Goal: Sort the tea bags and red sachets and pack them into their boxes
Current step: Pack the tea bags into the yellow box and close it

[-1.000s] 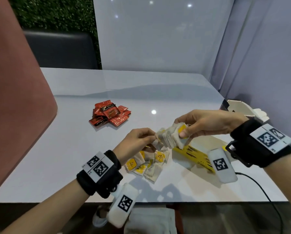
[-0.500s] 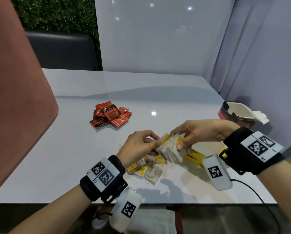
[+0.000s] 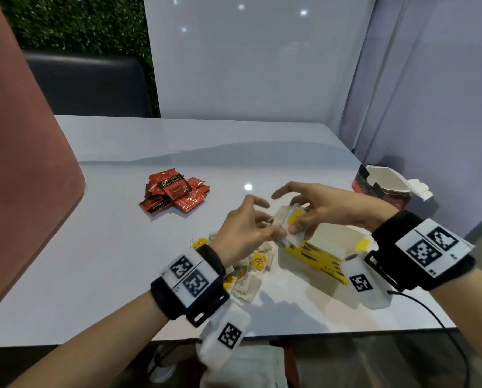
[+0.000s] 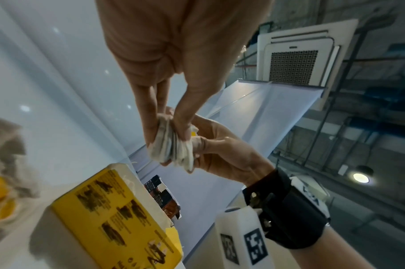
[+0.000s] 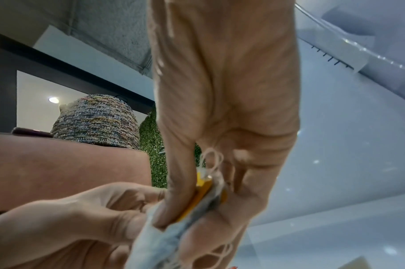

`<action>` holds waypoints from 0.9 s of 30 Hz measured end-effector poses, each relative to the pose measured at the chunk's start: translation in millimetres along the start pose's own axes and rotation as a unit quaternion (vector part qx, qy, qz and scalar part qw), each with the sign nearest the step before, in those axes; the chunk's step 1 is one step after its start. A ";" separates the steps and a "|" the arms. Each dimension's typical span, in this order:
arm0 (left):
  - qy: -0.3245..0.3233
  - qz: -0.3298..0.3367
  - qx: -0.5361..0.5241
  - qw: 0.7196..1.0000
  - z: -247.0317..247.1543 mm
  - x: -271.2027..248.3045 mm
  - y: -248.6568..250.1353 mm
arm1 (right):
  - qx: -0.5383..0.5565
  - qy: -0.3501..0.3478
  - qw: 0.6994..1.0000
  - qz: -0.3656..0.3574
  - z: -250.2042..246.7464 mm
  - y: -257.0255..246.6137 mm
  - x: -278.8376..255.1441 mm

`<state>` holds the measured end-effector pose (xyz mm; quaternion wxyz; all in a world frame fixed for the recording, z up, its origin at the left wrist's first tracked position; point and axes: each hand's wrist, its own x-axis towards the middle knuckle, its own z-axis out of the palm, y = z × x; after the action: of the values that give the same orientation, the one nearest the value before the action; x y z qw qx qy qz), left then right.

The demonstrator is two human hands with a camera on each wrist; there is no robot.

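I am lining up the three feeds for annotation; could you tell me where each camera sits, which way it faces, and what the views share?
Head: on the person's head, facing forward and down at the table; both hands and forearms show.
Left wrist: on the left wrist, looking along the left hand toward the yellow box.
Right wrist: on the right wrist, looking along the right hand.
Shared: all three show both hands pinching the tea bag stack.

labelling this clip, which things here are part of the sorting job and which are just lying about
Part of the job:
stack of tea bags, held by left hand and right hand
loose tea bags
yellow box
red sachets
red box

Lying about:
black cable
dark chair
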<state>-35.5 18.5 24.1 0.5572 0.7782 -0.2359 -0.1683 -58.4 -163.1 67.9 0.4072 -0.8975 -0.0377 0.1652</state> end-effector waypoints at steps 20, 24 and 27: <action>-0.145 0.017 0.296 0.944 51.0 64.6 -25.1 | -0.436 -0.018 0.899 0.043 13.2 84.3 10.7; -0.130 0.014 0.279 0.951 50.9 67.0 -28.9 | -0.349 0.048 0.935 0.045 12.8 94.2 5.7; -0.129 0.002 0.261 0.957 50.5 68.9 -31.7 | -0.341 0.043 0.937 0.063 13.9 103.2 1.2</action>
<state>1.0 -51.1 -22.1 0.3002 0.8675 -0.3430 -0.1990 -68.6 -221.6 -17.7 0.0664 -0.9892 -0.0179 0.1293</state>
